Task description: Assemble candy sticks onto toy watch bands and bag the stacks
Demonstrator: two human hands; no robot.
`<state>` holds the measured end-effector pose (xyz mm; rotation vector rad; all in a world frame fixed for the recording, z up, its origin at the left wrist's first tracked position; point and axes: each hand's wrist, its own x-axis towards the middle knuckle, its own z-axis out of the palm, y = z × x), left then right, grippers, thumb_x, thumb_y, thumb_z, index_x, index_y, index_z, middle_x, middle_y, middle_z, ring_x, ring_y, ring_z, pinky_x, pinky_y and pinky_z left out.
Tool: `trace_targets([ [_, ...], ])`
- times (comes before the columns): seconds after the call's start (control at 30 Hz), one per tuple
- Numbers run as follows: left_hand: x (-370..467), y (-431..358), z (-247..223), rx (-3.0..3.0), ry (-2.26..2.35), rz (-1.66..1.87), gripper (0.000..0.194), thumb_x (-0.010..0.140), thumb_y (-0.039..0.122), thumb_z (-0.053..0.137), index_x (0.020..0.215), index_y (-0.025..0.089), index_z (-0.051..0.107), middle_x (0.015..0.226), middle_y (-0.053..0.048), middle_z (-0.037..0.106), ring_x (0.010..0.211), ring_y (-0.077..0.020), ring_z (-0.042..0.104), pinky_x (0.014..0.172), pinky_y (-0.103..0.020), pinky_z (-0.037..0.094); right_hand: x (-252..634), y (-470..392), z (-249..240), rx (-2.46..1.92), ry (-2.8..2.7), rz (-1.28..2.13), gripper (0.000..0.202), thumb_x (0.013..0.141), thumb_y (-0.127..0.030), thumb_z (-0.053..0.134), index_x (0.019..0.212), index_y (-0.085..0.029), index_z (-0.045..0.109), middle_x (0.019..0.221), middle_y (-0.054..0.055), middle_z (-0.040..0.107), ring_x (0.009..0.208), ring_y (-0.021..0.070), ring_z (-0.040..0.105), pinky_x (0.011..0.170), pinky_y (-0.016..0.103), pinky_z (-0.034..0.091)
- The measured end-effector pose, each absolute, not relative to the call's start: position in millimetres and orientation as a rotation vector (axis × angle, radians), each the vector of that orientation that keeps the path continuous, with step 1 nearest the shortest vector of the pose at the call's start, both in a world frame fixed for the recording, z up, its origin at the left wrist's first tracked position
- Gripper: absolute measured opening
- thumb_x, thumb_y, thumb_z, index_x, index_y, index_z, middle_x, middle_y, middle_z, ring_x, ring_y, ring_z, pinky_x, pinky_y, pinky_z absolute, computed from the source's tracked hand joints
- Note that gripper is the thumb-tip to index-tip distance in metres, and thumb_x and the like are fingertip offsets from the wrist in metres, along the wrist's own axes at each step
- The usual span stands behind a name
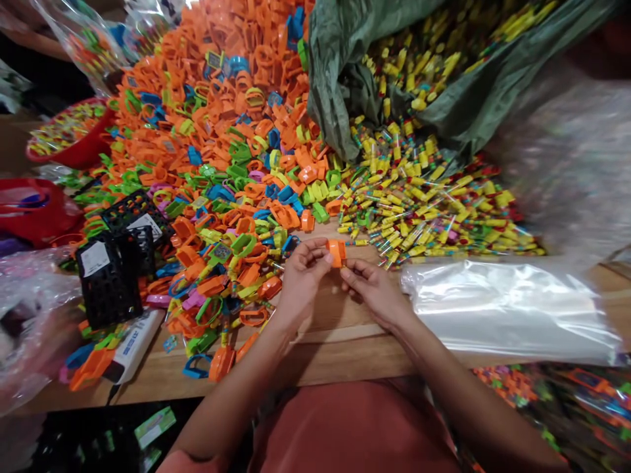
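Note:
An orange plastic toy watch (337,252) is pinched between the thumb and fingers of my left hand (306,270), above the wooden table (340,328). My right hand (372,289) is closed in a pinch at the lower right edge of the watch. What its fingertips grip is too small to make out. To the left and behind lies a big heap of toy watches (211,144), mostly orange, with green, blue, yellow and pink ones. Behind my right hand spreads a pile of small yellow-ended clear tubes (409,203) with colourful contents.
Flat clear plastic bags (503,312) lie right of my right arm. A dark green sack (340,72) spills tubes at the back. Black plastic trays (108,279) and a white power strip (135,345) lie left. Red basins (73,148) stand farther left.

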<state>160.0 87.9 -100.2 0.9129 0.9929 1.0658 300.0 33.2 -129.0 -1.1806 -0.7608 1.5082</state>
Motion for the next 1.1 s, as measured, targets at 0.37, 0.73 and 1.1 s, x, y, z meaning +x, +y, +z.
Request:
trace_targets([
  [0.37, 164, 73, -102, 0.955, 0.962, 0.982, 0.031, 0.077, 0.044, 0.084, 0.089, 0.017, 0.073, 0.082, -0.003, 0.071, 0.074, -0.0149, 0.062, 0.066, -0.024, 0.046, 306, 29, -132, -1.223, -0.705, 1.508, 0.044, 0.073, -0.058, 0.086, 0.096, -0.021, 0.076, 0.076, 0.002, 0.066, 0.065, 0.0139, 0.054, 0.056, 0.025, 0.040],
  [0.73, 145, 73, -100, 0.658, 0.824, 0.979, 0.037, 0.062, 0.036, 0.097, 0.080, 0.017, 0.071, 0.083, 0.000, 0.071, 0.073, -0.0096, 0.060, 0.066, -0.021, 0.044, 295, 31, -114, -0.987, -0.584, 1.627, 0.042, 0.068, -0.048, 0.092, 0.099, -0.024, 0.077, 0.086, 0.002, 0.071, 0.067, 0.0115, 0.054, 0.058, 0.024, 0.042],
  [1.1, 148, 69, -98, 0.722, 0.811, 1.045, 0.036, 0.066, 0.037, 0.096, 0.079, 0.017, 0.069, 0.080, -0.001, 0.069, 0.073, -0.0108, 0.059, 0.066, -0.020, 0.044, 298, 31, -117, -0.939, -0.653, 1.565, 0.044, 0.070, -0.046, 0.091, 0.105, -0.024, 0.076, 0.082, 0.000, 0.069, 0.067, 0.0112, 0.055, 0.060, 0.024, 0.042],
])
